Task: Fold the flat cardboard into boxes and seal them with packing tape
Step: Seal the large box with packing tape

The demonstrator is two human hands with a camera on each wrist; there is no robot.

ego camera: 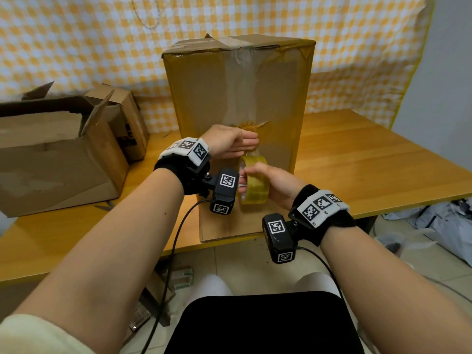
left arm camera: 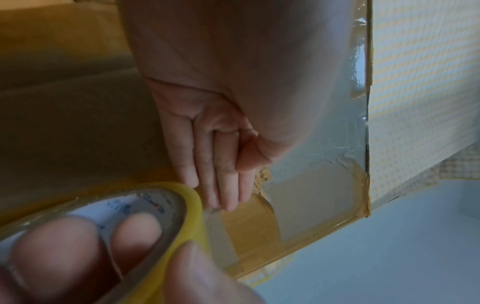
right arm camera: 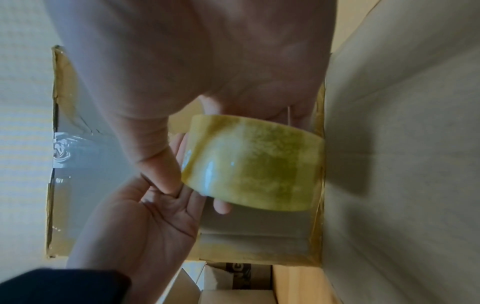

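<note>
A tall cardboard box (ego camera: 204, 85) stands on end near the table's front edge, its facing side covered in glossy tape. My left hand (ego camera: 245, 145) lies flat against that side, straight fingers (left arm camera: 223, 181) pressing on a strip of tape. Just below it my right hand (ego camera: 265, 176) grips a yellowish roll of packing tape (ego camera: 256, 186), fingers (left arm camera: 135, 230) through the core and thumb on the rim. In the right wrist view the tape roll (right arm camera: 259, 164) sits close to the box (right arm camera: 91, 185), beside my left palm (right arm camera: 155, 216). A short clear strip runs from the roll (left arm camera: 192, 216) to my left fingertips.
An open, worn cardboard box (ego camera: 51, 154) sits at the left of the wooden table (ego camera: 370, 169), with a smaller box (ego camera: 127, 118) behind it. A yellow checked cloth (ego camera: 76, 47) hangs at the back. Plastic bags (ego camera: 439, 226) lie on the floor at right.
</note>
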